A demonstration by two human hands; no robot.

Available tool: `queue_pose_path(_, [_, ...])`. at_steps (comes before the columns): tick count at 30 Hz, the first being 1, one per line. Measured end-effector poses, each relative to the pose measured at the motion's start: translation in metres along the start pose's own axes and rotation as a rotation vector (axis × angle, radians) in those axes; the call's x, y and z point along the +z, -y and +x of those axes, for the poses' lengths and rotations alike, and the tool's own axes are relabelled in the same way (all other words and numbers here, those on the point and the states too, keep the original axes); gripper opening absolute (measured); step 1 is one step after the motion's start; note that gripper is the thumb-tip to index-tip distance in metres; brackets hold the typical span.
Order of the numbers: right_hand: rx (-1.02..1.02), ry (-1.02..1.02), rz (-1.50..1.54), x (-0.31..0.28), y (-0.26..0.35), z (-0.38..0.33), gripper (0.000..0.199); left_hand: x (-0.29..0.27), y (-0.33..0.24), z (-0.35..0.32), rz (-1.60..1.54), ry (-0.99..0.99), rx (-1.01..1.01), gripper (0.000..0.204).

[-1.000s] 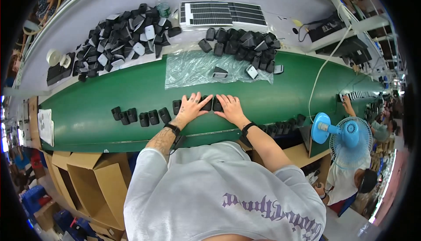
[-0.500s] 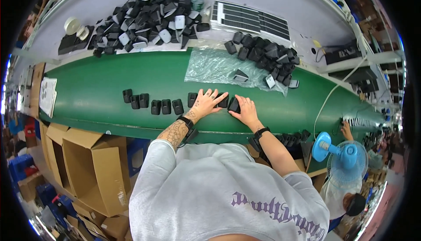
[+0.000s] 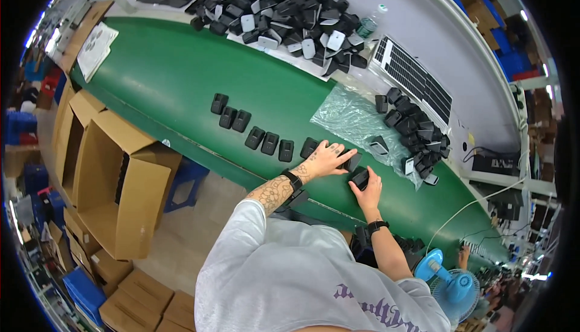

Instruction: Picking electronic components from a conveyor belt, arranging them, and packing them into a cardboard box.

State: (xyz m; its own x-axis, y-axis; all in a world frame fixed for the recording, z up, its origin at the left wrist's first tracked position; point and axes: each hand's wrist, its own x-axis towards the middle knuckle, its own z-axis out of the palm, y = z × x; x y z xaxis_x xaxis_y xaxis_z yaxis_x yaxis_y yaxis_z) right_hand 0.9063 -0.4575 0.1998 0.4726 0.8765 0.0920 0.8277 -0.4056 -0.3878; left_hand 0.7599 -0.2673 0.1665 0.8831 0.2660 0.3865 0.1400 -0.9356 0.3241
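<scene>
Item: small black moulded part (image 3: 360, 178), lying on the green counter (image 3: 157, 78) at the right-hand end of the row, under the right hand (image 3: 367, 190), whose fingers curl over it in a grasp.

Left hand (image 3: 326, 160): laid flat, fingers spread and released, on the counter just left of that part, its fingertips touching a further black part (image 3: 352, 161) at the row's end.

Row of black parts (image 3: 266, 141): seven pieces in view, in two loose groups, running along the counter leftward from the left hand, each apart from its neighbour or just beside it.

Clear plastic sheet (image 3: 350, 117): spread on the counter just beyond the hands; one black-and-grey part (image 3: 379, 146) lies on it.

Heap of black parts (image 3: 417, 129): beyond the sheet, to the right of the hands; some pieces show grey faces.

Larger heap of black and grey parts (image 3: 290, 18): on the grey surface beyond the counter, well apart from the hands.

Flat ribbed panel (image 3: 417, 81): between the two heaps.

Open cardboard boxes (image 3: 121, 187): on the floor on the near side of the counter, left of the hands; contents cannot be told.

Blue fan (image 3: 453, 283): near side of the counter, right of the hands.
</scene>
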Motion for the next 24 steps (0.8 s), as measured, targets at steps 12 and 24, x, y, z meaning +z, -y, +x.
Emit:
queue_pose_path(12, [0.273, -0.144, 0.150, -0.011, 0.007, 0.027, 0.074, -0.029, -0.006, 0.032, -0.194, 0.254, -0.456, 0.082])
queue_pose_path(24, [0.544, -0.238, 0.530, -0.019, -0.011, 0.005, 0.069, 0.000, -0.029, 0.114, 0.027, 0.518, -0.540, 0.069])
